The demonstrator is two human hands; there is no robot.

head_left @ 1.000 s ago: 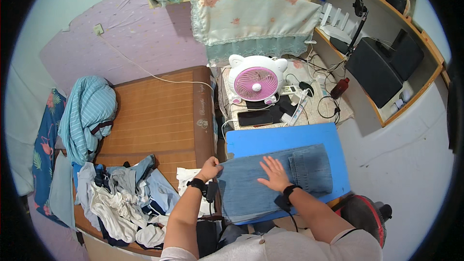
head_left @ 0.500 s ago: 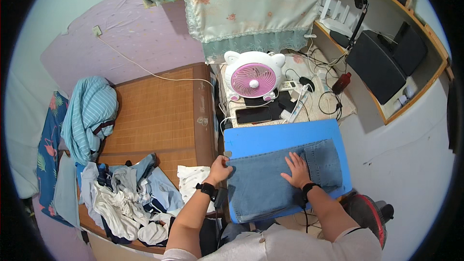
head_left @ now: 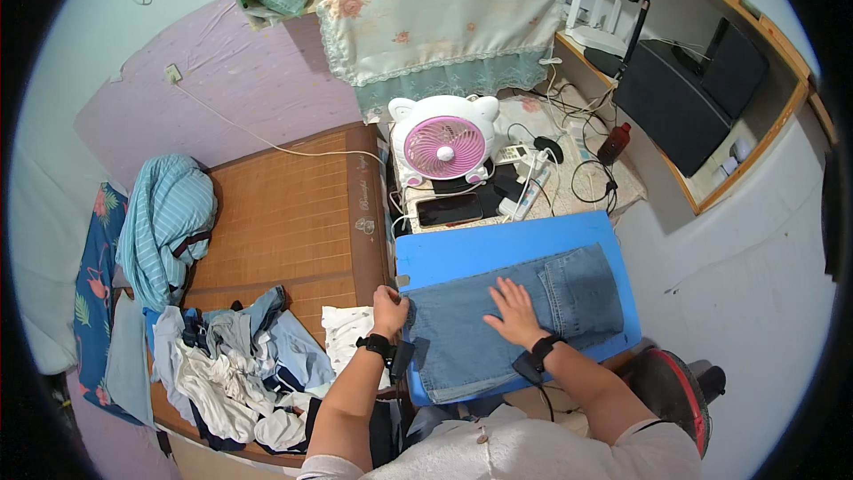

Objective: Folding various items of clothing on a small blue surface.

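Note:
A pair of folded blue denim jeans (head_left: 462,351) lies spread on a small blue tabletop (head_left: 506,244), with a stitched pocket showing toward its right end. My left hand (head_left: 389,312) is at the far left corner of the denim, its fingers curled closed on that edge. On the middle of the cloth my right hand (head_left: 517,313) rests flat, fingers spread and holding nothing. Both wrists wear black straps with small devices.
Left of the table, a brown mat-covered bed (head_left: 284,204) carries a heap of clothes (head_left: 231,360) and a striped blue bundle (head_left: 169,222). Behind the tabletop stand a white and pink fan (head_left: 444,147), a phone (head_left: 449,210) and tangled cables. A shelf unit (head_left: 755,160) is at right.
My right hand has slid left across the denim. The left hand stays at the same corner. The whole view has shifted slightly.

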